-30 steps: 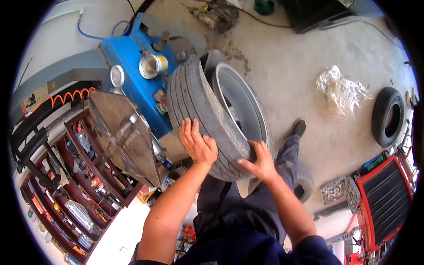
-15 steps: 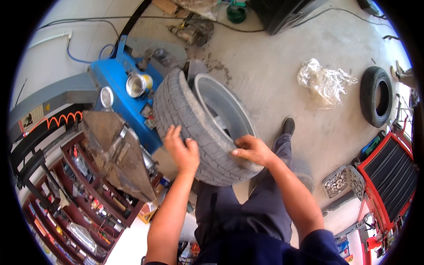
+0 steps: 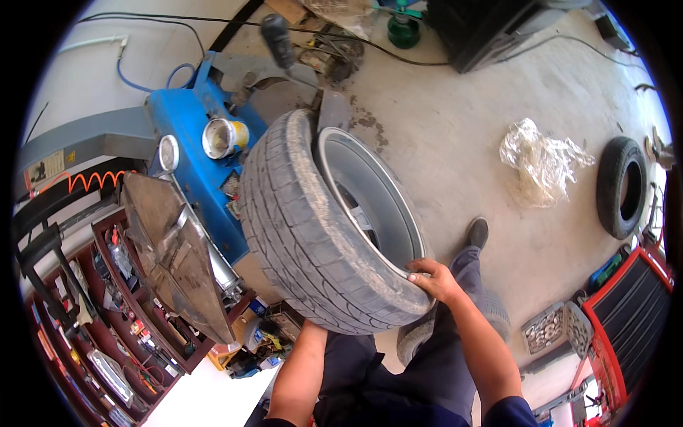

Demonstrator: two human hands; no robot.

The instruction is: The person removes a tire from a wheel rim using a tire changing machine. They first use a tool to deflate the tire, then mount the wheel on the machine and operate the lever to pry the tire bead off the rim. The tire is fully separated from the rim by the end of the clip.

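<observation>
A large worn tire stands tilted in front of my legs, with a grey metal rim sitting in it. My right hand is closed over the near right edge of the wheel, thumb and fingers at the rim's lip. The left forearm reaches beneath the tread at the near side; the tire hides my left hand and its fingers. At the far side of the wheel, a flat dark paddle of the blue machine stands close against the tire and rim.
Left are a brown turntable and maroon tool shelves. A paint can rests on the machine. Crumpled clear plastic and another tire lie right, beyond a red tool cart. More tires are beside my legs.
My left hand has gone from the tread to underneath the tire. The right hand has moved from the sidewall to the rim's edge. The wheel appears larger and nearer in view.
</observation>
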